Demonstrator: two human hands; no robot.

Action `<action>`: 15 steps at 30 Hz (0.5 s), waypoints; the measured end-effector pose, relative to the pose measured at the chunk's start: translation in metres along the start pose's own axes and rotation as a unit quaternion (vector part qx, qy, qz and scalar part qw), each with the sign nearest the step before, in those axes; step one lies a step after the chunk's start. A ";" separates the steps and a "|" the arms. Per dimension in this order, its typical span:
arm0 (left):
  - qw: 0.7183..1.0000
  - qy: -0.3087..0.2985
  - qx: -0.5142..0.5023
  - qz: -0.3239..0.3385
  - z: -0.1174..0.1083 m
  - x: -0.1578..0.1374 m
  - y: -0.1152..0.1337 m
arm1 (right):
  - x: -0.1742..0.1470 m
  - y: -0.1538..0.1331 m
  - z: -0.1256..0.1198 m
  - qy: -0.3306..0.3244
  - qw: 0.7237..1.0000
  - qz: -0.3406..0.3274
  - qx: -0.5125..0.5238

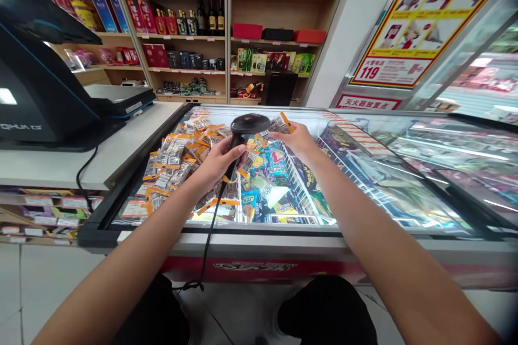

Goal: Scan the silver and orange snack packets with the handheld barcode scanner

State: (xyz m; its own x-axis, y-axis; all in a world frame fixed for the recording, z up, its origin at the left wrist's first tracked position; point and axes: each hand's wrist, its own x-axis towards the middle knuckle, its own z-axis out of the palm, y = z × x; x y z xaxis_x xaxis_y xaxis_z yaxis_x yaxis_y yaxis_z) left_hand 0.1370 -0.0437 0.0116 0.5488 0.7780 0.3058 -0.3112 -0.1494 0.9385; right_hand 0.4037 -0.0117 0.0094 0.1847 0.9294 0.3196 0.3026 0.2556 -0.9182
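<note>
My left hand [222, 161] is wrapped round the handle of a black barcode scanner [250, 124], whose head tilts toward the right. Its cable hangs down over the front of the freezer. Between the fingers of my right hand [297, 140] is a small snack packet [279, 125] with an orange edge and a printed barcode side. The packet is close to the scanner's head, on its right. Below and left of my left hand, a heap of similar snack packets [174, 153] lies on the glass top. A few loose packets lie beneath the scanner.
The chest freezer [259, 242] with a glass lid holds wire baskets and bagged frozen goods. On the left counter [52, 167] stand a black checkout machine [44, 70] and a flat scale [121, 94]. Shelves [186, 38] of boxes and bottles line the back.
</note>
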 end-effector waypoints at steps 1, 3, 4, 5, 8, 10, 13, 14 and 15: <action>1.000 0.017 0.024 0.004 0.002 -0.002 -0.002 | 0.003 0.006 0.005 0.001 1.000 -0.003 0.018; 0.998 0.037 0.052 0.001 0.003 -0.006 -0.002 | 0.001 0.016 0.014 -0.001 1.000 0.005 0.031; 0.998 0.037 0.058 -0.003 0.002 -0.009 0.000 | -0.004 0.019 0.018 -0.006 1.000 0.008 0.017; 0.998 0.034 0.061 -0.007 0.002 -0.012 0.002 | -0.009 0.021 0.021 -0.012 1.000 0.009 -0.007; 0.996 0.018 0.088 -0.015 0.000 -0.019 0.008 | -0.024 0.017 0.027 -0.023 0.996 0.001 -0.091; 0.994 0.013 0.112 -0.017 -0.001 -0.022 0.009 | -0.029 0.013 0.029 -0.024 0.991 -0.008 -0.129; 0.991 0.020 0.132 -0.016 -0.005 -0.023 0.009 | -0.030 0.008 0.030 -0.013 0.988 -0.027 -0.154; 0.990 0.022 0.136 -0.015 -0.006 -0.023 0.008 | -0.030 0.007 0.030 -0.011 0.987 -0.030 -0.155; 0.990 0.024 0.140 -0.016 -0.008 -0.023 0.008 | -0.030 0.007 0.030 -0.014 0.987 -0.028 -0.157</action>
State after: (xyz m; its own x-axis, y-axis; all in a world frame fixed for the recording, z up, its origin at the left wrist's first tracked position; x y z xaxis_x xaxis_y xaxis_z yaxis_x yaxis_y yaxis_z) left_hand 0.1156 -0.0579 0.0108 0.5160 0.8116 0.2740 -0.0631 -0.2830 0.9570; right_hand 0.3725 -0.0297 -0.0130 0.1350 0.9240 0.3578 0.5873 0.2162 -0.7799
